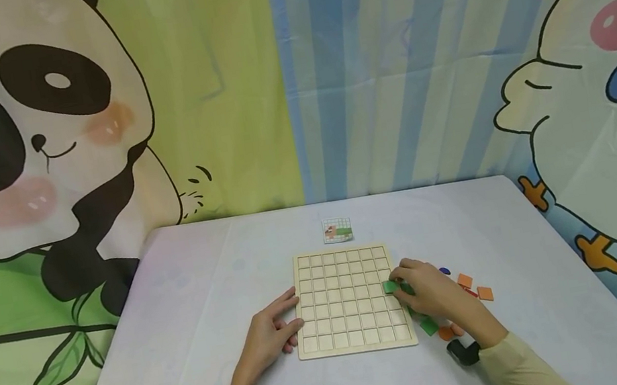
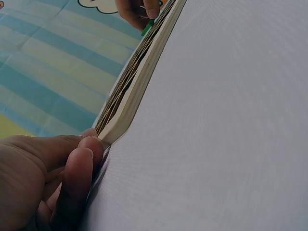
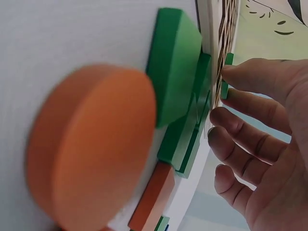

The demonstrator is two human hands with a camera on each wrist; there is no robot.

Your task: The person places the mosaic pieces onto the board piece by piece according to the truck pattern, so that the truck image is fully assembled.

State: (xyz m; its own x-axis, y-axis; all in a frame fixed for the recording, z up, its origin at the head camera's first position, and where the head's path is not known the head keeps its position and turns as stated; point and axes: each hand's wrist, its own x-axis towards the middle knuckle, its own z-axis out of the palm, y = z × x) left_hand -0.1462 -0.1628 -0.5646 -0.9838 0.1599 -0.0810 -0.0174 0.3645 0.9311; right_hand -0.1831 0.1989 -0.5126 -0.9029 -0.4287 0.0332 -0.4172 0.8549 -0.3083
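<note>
A wooden grid board (image 1: 359, 351) lies on the table with rows of square cells. My left hand (image 1: 267, 332) rests against its left edge, thumb and fingertips touching the rim; in the left wrist view the left hand (image 2: 53, 178) meets the board's edge (image 2: 144, 77). My right hand (image 1: 425, 289) pinches a small green square tile (image 1: 389, 286) over the board's right-hand column. From the right wrist, thumb and index finger hold that green tile (image 3: 229, 72) right above the grid, with the other fingers loosely bent.
Beside the board's right edge lie several loose pieces: green tiles (image 1: 429, 325), orange squares (image 1: 485, 293), an orange round piece (image 1: 445, 333) and a blue piece (image 1: 445, 271), partly covered by my right hand. A small picture card (image 1: 337, 230) lies beyond the board.
</note>
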